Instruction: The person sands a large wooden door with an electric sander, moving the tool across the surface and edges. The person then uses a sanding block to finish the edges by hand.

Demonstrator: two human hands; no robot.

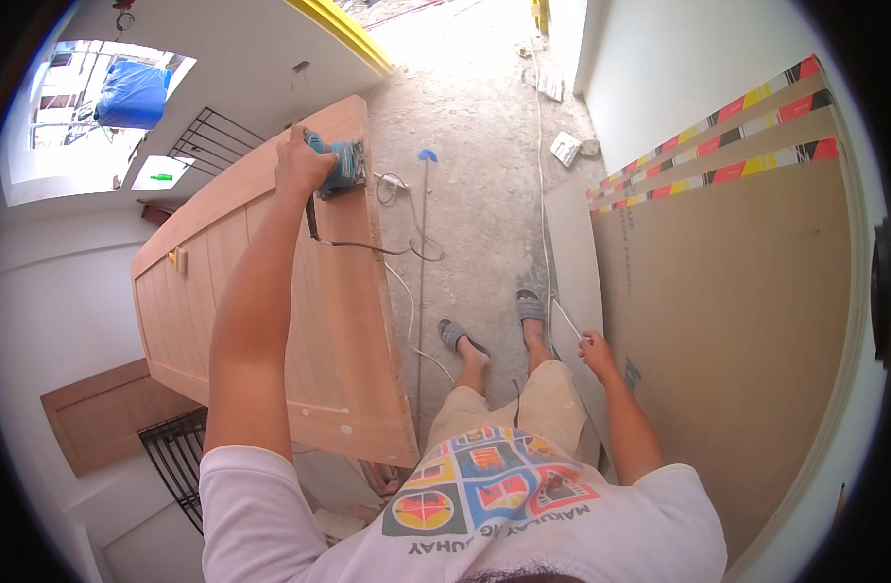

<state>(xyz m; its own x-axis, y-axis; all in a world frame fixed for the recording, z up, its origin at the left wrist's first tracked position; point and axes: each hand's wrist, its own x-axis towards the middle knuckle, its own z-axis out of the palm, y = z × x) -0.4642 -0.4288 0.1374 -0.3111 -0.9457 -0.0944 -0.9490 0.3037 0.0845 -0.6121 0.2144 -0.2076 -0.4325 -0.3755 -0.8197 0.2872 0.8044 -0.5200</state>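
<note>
My left hand point(303, 164) is closed around a teal electric sander point(338, 166). The sander rests on the top face of a wooden panel door point(343, 291), near its far right corner. From the tool a dark power cord point(362, 248) drops over the door's edge toward the floor. My right hand point(597, 353) is low on the right, with its fingers around one end of a thin pale rod point(568, 318). What the rod's far end belongs to, I cannot tell. Across the door lies a paintbrush point(179, 259) with a yellow handle.
Large boards with striped edge tape point(737, 233) lean on the right wall. A white cable point(540, 160) and a thin dark rod point(422, 291) run along the rough concrete floor point(482, 240). Black metal grilles point(216, 138) stand beyond the door, by a window opening.
</note>
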